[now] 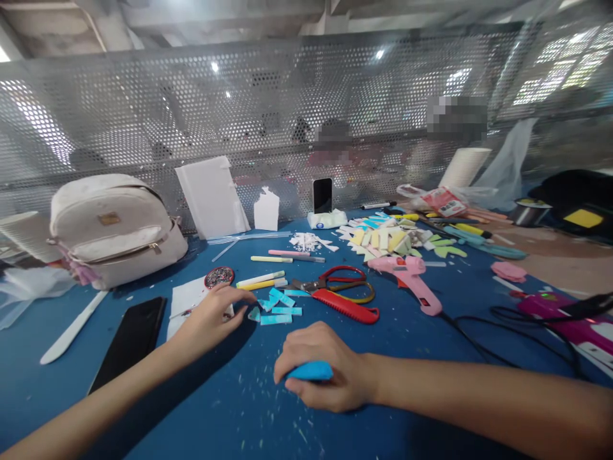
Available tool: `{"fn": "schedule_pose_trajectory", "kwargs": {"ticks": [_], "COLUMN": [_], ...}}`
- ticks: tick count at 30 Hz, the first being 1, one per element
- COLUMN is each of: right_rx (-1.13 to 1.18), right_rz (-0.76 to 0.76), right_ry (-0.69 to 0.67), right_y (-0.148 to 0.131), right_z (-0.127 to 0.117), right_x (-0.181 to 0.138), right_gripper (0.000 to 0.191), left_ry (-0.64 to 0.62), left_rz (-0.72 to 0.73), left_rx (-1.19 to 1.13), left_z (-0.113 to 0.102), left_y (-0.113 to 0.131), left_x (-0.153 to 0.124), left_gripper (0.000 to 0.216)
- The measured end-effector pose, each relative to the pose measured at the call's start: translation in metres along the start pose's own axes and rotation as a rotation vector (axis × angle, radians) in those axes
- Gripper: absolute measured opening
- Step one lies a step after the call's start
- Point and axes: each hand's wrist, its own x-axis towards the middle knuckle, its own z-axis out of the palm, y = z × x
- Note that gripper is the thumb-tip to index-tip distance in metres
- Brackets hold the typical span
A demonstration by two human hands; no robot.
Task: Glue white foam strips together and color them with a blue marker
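Observation:
My left hand (213, 314) hovers over the left side of a small group of bright blue strips (281, 311). Its index finger and thumb are curved and apart, with nothing visible between them. Lower and to the right, my right hand (328, 365) is wrapped around a smooth blue object (311, 371) with a rounded end; most of it is hidden in the palm, so its kind does not show. Beyond the strips lie red-handled scissors (340, 278), a red utility knife (345, 305) and several pens (262, 281).
A pink glue gun (407, 279) lies right, its black cable (479, 342) looping near my right forearm. Behind it is a pile of coloured foam pieces (383, 237). A black phone (131, 335), white plastic knife (71, 329) and white backpack (112, 223) are left. Mesh panel (278, 115) behind.

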Motion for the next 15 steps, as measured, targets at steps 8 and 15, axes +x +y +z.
{"fn": "schedule_pose_trajectory", "kwargs": {"ticks": [8, 15], "right_rx": [-0.159, -0.205], "right_rz": [-0.140, -0.141], "right_ry": [-0.010, -0.067], "right_y": [0.005, 0.004], "right_z": [0.009, 0.013], "right_x": [-0.004, -0.006], "right_gripper": [0.016, 0.009], "left_ry": [-0.020, -0.027], "left_rz": [0.077, 0.093], "left_rx": [0.004, 0.050], "left_z": [0.011, 0.021], "left_y": [0.002, 0.006], "left_x": [0.010, 0.011], "left_gripper": [0.019, 0.017]}}
